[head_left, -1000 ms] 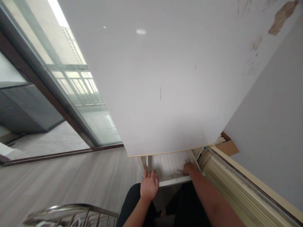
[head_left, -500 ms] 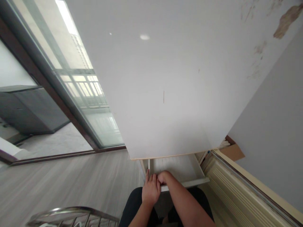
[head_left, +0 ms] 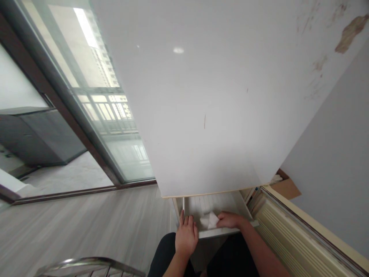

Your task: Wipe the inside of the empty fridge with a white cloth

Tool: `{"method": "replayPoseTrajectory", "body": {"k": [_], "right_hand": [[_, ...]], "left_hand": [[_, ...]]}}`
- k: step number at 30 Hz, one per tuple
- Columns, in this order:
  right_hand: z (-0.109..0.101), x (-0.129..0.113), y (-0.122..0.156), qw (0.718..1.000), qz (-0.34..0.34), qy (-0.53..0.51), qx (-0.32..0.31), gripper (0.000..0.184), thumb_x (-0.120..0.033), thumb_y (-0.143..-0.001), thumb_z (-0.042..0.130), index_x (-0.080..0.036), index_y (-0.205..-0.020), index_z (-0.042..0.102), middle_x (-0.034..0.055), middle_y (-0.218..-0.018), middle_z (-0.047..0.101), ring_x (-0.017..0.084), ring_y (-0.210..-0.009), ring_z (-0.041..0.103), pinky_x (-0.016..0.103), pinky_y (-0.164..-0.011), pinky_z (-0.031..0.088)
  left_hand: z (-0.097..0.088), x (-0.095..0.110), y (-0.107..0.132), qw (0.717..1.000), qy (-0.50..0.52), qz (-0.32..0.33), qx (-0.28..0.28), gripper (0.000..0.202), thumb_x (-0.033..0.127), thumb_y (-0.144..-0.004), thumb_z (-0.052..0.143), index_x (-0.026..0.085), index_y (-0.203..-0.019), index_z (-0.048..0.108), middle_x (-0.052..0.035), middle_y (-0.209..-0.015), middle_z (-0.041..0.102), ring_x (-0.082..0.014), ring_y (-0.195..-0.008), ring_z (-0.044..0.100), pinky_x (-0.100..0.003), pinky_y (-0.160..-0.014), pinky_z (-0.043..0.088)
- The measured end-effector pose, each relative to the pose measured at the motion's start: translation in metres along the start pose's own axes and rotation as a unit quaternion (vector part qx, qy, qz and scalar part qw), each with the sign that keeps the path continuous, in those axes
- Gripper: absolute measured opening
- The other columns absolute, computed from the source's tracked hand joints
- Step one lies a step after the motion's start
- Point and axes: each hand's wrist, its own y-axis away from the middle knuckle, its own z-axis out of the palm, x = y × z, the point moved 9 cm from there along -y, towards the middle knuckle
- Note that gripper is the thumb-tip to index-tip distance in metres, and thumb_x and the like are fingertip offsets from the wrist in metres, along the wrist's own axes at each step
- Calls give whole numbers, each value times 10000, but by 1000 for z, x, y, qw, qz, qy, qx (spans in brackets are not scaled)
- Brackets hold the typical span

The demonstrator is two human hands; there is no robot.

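Note:
A white drawer (head_left: 219, 232) stands pulled out beneath a large white tabletop (head_left: 207, 100). My left hand (head_left: 186, 235) rests on the drawer's front left corner, fingers laid over the rim. My right hand (head_left: 229, 220) is inside the drawer, fingers closed on a crumpled white cloth (head_left: 209, 220) that lies on the drawer's floor. My dark-clad legs (head_left: 201, 257) are just below the drawer.
A sliding glass door (head_left: 95, 115) with a dark frame runs along the left. Pale wood floor (head_left: 86, 227) lies in front of it. A cream ribbed panel (head_left: 291, 234) and a cardboard box (head_left: 284, 186) sit at the right by the grey wall. A metal rail (head_left: 86, 265) curves at bottom left.
My right hand has moved from the drawer's left side, beside my left hand, towards the middle, and the white cloth now shows under it. My left hand has stayed on the corner.

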Motion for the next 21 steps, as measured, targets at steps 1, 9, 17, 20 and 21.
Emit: {"method": "replayPoseTrajectory", "body": {"k": [1,9,17,20,21], "right_hand": [[-11,15,10,999,11,23,21,117,-254,-672,608,-183,-610,678,-10,-584,571,152,-582,484,278,-609,320],[-53,83,78,949,40,128,287,418,-441,-945,401,-188,-805,702,175,-905,750,309,-913,704,420,-893,478],[-9,90,138,785,43,-260,560,844,-884,-809,449,-119,-1042,721,217,-1099,751,371,-1108,680,452,-1001,509],[35,96,125,795,83,-342,494,861,-869,-719,552,-115,-1094,733,200,-1197,738,367,-1207,653,428,-1065,496],[53,100,117,804,108,-354,465,851,-872,-664,572,-126,-1034,747,201,-1164,747,378,-1186,663,436,-1051,511]], "left_hand": [[1,0,0,1000,0,0,-4,374,187,-1031,341,141,-1211,666,-106,-1266,704,-304,-1588,257,-433,-1176,444],[2,0,-1,999,0,-8,-33,443,196,-1037,279,120,-1246,661,-119,-1298,691,-314,-1584,263,-437,-1188,429],[2,0,-2,999,-6,-13,-48,442,193,-1035,288,120,-1251,667,-129,-1317,685,-303,-1580,278,-430,-1193,426],[0,1,-2,999,-10,-6,-45,440,183,-1037,283,131,-1245,667,-119,-1302,694,-288,-1580,282,-435,-1202,418],[0,1,-2,999,-11,-5,-43,441,177,-1036,281,132,-1247,666,-118,-1302,696,-286,-1580,283,-440,-1205,416]]}}
